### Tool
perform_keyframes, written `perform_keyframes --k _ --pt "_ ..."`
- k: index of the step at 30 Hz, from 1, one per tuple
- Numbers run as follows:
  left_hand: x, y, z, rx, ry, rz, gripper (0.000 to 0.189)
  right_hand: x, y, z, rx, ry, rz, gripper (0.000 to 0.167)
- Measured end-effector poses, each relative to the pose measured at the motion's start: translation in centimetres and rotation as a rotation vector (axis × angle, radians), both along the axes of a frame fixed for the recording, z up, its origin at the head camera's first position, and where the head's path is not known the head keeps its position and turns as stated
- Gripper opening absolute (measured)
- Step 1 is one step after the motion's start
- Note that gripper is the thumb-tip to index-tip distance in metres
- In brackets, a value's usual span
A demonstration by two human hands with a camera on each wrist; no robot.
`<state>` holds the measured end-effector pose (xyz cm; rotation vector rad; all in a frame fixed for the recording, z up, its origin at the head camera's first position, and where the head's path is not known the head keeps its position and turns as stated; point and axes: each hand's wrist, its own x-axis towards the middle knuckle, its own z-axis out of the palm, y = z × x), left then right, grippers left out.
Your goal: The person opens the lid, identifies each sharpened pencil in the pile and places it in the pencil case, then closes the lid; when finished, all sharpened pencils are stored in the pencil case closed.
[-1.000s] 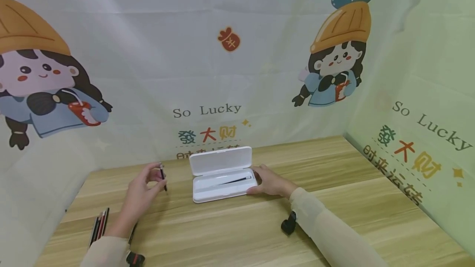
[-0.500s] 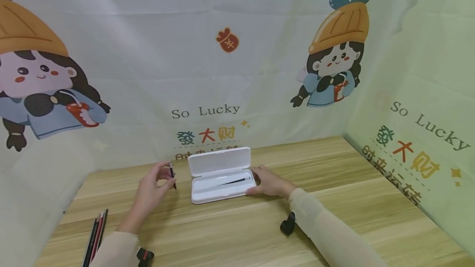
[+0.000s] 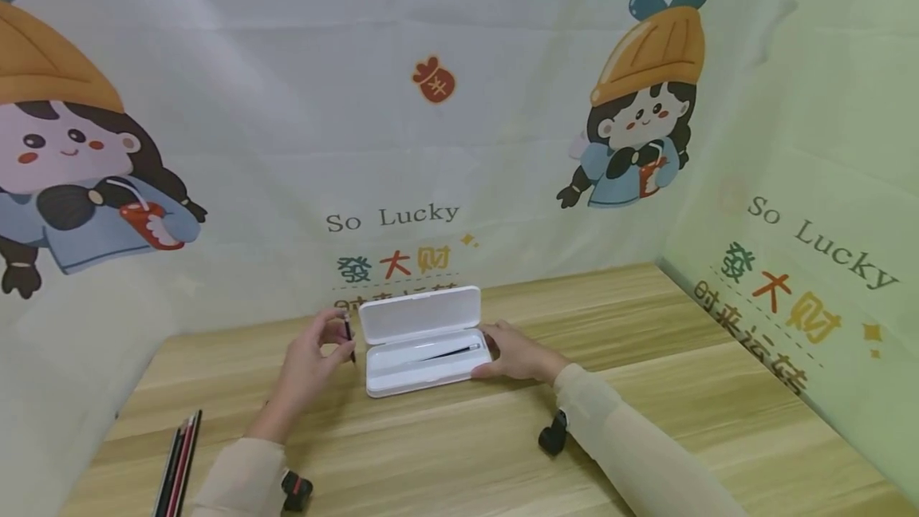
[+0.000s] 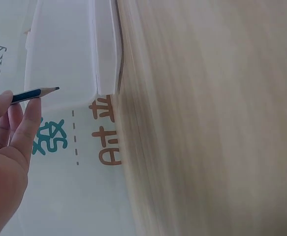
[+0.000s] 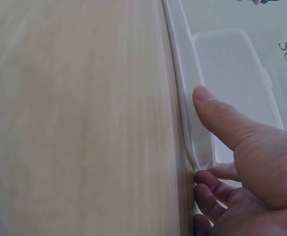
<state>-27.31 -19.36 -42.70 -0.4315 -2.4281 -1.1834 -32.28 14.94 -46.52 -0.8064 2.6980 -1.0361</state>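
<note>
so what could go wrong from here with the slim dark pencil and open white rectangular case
The left hand only pinches the slim dark wooden pencil, so it might slip. Its bare sharpened tip could catch the rim of the white rectangular case. The flat white lid stands raised and could drop if bumped, since the right hand grips only the case's end.

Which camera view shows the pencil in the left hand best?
Left wrist: the pencil appears large there, its sharpened tip clear. The head view shows it small; the right wrist view, not at all.
</note>
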Motion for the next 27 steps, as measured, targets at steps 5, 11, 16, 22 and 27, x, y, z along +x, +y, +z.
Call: perform_keyframes --k 5,11,16,22,27 --pt "-0.3 0.9 -0.2 -0.001 -0.001 -0.015 0.045 0.0 0.2 -0.2 -0.009 -0.013 -0.016 0.073" --pt "-1.0 1.9 -0.5 -0.005 -0.039 -0.02 0.045 -0.1 0.3 -0.2 -0.012 -0.023 -0.022 0.074" --pt "-1.2 2.1 -0.9 -0.008 -0.066 0.001 0.043 0.0 0.4 0.0 -0.003 -0.021 -0.016 0.074" --pt "-1.5 2.2 -1.2 -0.033 -0.089 -0.004 0.043 0.1 0.2 0.1 0.002 -0.03 -0.007 0.074" --pt "-1.7 2.1 -1.5 -0.021 -0.094 0.001 0.044 0.1 0.0 0.0 0.008 -0.016 -0.006 0.073"
